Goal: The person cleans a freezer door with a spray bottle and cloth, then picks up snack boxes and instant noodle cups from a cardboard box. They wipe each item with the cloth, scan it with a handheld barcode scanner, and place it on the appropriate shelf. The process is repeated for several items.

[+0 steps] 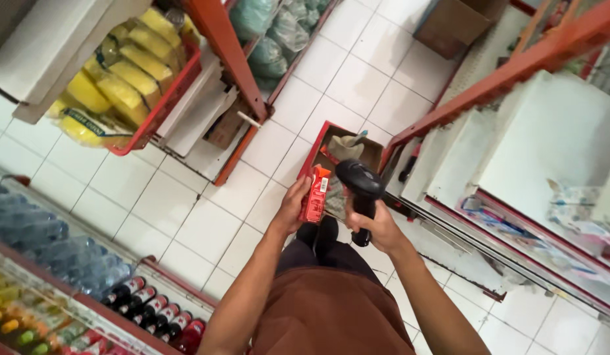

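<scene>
My left hand [293, 205] grips a small red carton [315, 194] upright, its white label patch turned toward the right. My right hand [377, 227] is wrapped around the handle of a black handheld barcode scanner [359, 181], whose head sits just to the right of the carton, close to it. Both hands are held out over a white tiled floor, above my brown apron and dark shoes.
A red-rimmed open box [326, 135] with crumpled items lies on the floor ahead. A red basket [162, 105] of yellow packets hangs on the left shelf. White shelves [548, 138] stand to the right. Bottles [154, 309] line the lower left shelf. A cardboard box [453, 26] sits far ahead.
</scene>
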